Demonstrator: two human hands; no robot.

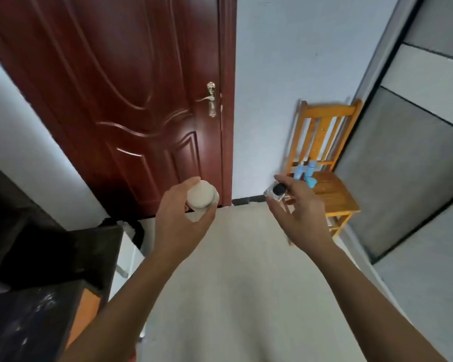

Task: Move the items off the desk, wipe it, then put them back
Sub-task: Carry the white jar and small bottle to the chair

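Two hands held over the floor. Left hand (179,218) grasps a white jar (202,195); right hand (302,212) pinches a small clear bottle (276,191) near a wooden chair (327,189).

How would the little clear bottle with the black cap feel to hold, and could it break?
The clear bottle looks like glass, so it is probably hard, smooth and breakable if dropped. It seems light, since the right hand pinches it with only its fingers.
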